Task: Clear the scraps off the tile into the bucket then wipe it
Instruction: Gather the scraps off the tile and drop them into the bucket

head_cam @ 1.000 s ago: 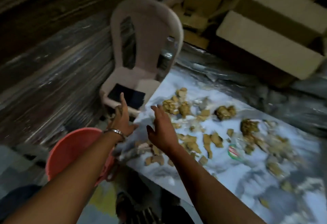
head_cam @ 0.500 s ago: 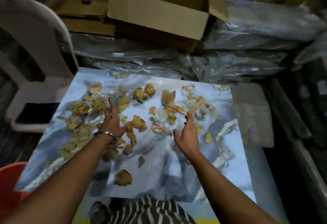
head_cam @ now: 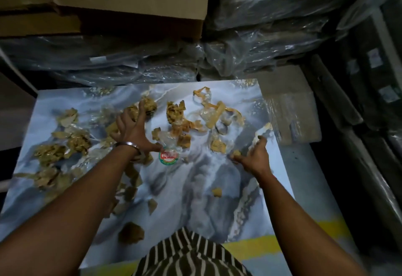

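Sweeping scraps (head_cam: 178, 112) on tile (head_cam: 195, 180): left hand (head_cam: 130, 131) spread flat over pile, right hand (head_cam: 253, 156) loosely curled by right edge. Best raked leftward together; bucket out of view.

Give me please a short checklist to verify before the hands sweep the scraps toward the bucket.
1. Both hands on the tile: ok; left hand spread over scraps, right hand at the right edge.
2. Scraps gathered in one pile: not ok; scattered widely.
3. Bucket in view: not ok; outside this frame.
4. Round sticker loose or stuck: cannot tell.
5. Right hand holding a piece: cannot tell; a scrap sits at its fingertips.
6. Wiping cloth ready: cannot tell; none visible.
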Demonstrator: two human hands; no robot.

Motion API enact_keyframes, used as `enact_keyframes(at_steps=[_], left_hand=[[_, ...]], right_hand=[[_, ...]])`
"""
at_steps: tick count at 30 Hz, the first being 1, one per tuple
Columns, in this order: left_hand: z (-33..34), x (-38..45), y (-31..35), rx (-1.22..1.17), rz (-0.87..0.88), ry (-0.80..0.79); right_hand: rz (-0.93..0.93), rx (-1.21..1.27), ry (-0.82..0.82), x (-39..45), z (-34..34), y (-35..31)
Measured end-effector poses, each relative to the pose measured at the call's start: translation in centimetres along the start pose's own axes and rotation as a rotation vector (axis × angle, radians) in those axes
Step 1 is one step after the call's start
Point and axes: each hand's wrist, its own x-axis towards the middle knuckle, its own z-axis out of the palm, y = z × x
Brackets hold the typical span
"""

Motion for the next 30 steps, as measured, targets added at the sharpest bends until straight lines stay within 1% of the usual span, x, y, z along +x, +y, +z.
enact_keyframes(at_steps=[2,3,7,9,11,14,18,21,24,26,30], left_hand=[[-0.7,1.7,0.5,0.003,0.008,-0.041],[-1.0,2.5,0.7,0.027,0.006,-0.058],[-1.1,6.0,1.1,0.12,-0.012,-0.171],[-0.8,7.6,1.5,0.149,-0.026,-0.223],[-0.3,8.2,2.3,0.145,-0.003,-0.263],[1.0,8.5,3.9,0.107,0.059,-0.285],[3.2,8.0,5.2,0.142,0.077,-0.287],[4.5,7.2,5.5,0.113,0.108,-0.234],[6.1,5.9,6.2,0.175,0.212,-0.225],[7.4,4.6,6.3,0.2,0.253,-0.224],[8.7,2.3,6.7,0.265,0.284,-0.205]], right_hand=[[-0.038,0.054,-0.031,1.3,-0.1,-1.0],[-0.052,0.03,-0.05,2.1,-0.3,-1.7],[-0.048,-0.128,-0.104,5.3,-0.7,-5.1],[-0.068,-0.226,-0.16,6.8,-0.4,-6.8],[-0.089,-0.323,-0.223,8.1,0.4,-8.6],[-0.146,-0.438,-0.277,9.6,1.7,-11.2],[-0.285,-0.656,-0.348,9.9,3.7,-12.9],[-0.387,-0.739,-0.375,8.7,5.1,-12.6],[-0.451,-0.764,-0.392,6.5,5.9,-10.8],[-0.466,-0.764,-0.392,4.7,6.2,-9.3],[-0.421,-0.701,-0.378,1.9,4.7,-7.0]])
